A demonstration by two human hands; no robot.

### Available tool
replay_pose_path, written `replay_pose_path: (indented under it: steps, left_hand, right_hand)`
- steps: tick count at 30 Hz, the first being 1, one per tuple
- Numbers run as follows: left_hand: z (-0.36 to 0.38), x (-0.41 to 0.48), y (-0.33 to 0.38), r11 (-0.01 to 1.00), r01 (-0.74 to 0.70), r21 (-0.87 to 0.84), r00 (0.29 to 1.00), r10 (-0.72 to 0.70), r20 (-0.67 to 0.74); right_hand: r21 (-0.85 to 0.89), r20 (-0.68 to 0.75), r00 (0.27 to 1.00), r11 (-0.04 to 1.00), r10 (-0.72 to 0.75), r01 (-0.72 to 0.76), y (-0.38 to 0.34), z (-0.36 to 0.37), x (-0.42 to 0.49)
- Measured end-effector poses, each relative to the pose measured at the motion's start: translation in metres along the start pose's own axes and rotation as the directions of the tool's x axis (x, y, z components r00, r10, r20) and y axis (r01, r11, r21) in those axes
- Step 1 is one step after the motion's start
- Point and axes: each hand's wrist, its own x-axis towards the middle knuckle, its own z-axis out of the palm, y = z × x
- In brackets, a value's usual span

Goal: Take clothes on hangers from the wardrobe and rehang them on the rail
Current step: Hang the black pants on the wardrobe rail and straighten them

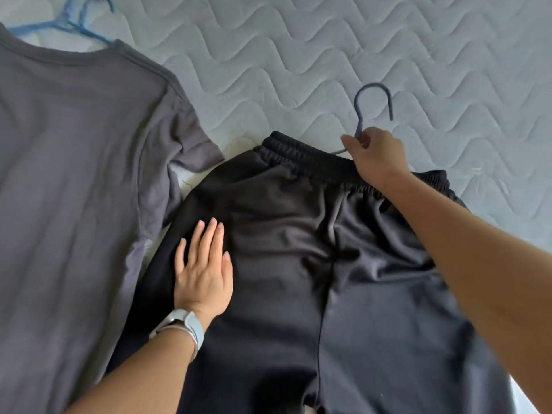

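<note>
Lying flat on the mattress (pixel 298 55) toward its near edge: one pair of black trousers (pixel 298 249), elastic waistband pointing to the far edge. Soft, limp and probably light, they seemed likely to sag or slip if lifted by the cloth alone. The best hold was judged to be the neck of the dark blue hanger (pixel 372 85), which the right hand (pixel 376 156) was pinching below the hook. The left hand (pixel 203 264) lay flat, fingers straight, pressing one trouser leg. Toward the left edge: a grey T-shirt (pixel 74 159) on a light blue hanger (pixel 86 31). Containers: none in view.

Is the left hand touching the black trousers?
Touching: the head view shows the left hand lying flat on the black trousers.
</note>
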Motion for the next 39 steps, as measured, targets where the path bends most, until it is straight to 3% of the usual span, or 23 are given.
replay_pose_path:
  steps: [4,8,11,13,17,20,23,28,33,36,39]
  left_hand:
    - [-0.023,0.001,-0.005,0.996,-0.013,-0.092,0.994,0.023,0.108]
    - [-0.088,-0.005,0.0,0.945,0.04,-0.324,0.943,0.072,0.326]
    - [-0.156,-0.048,0.033,0.875,-0.099,-0.473,0.977,0.176,0.122]
    - [-0.202,-0.085,0.059,0.777,-0.213,-0.593,0.972,0.228,-0.052]
    - [-0.307,-0.143,0.102,0.66,-0.466,-0.589,0.882,0.299,-0.363]
    - [-0.39,-0.184,0.119,0.622,-0.505,-0.599,0.86,0.302,-0.411]
    - [-0.465,-0.239,0.12,0.626,-0.441,-0.643,0.896,0.343,-0.281]
    - [-0.555,-0.333,0.087,0.704,-0.259,-0.661,0.96,0.116,-0.253]
    - [-0.623,-0.411,0.026,0.764,0.04,-0.644,0.968,-0.188,-0.163]
    - [-0.646,-0.456,-0.013,0.749,0.087,-0.657,0.944,-0.272,-0.185]
    - [-0.662,-0.509,-0.064,0.755,0.147,-0.639,0.868,-0.409,-0.283]
  right_hand:
    - [0.012,-0.029,0.995,0.996,-0.092,0.093,-0.016,-0.05,-0.054]
    - [0.135,0.023,0.989,0.981,-0.144,0.139,-0.044,-0.098,-0.116]
    - [0.319,0.08,0.988,0.942,-0.135,0.103,-0.072,-0.134,-0.172]
    - [0.458,0.165,0.976,0.888,-0.142,0.052,-0.09,-0.158,-0.214]
    - [0.635,0.285,0.944,0.771,-0.164,-0.058,-0.127,-0.206,-0.296]
    - [0.721,0.306,0.927,0.689,-0.219,-0.075,-0.163,-0.241,-0.349]
    - [0.813,0.311,0.892,0.578,-0.328,-0.071,-0.208,-0.271,-0.406]
    - [0.918,0.322,0.762,0.381,-0.561,-0.107,-0.282,-0.296,-0.51]
    - [0.937,0.313,0.592,0.342,-0.743,-0.067,-0.351,-0.285,-0.606]
    - [0.923,0.275,0.465,0.366,-0.842,0.117,-0.39,-0.262,-0.664]
    - [0.834,0.219,0.302,0.339,-0.928,0.436,-0.428,-0.237,-0.712]
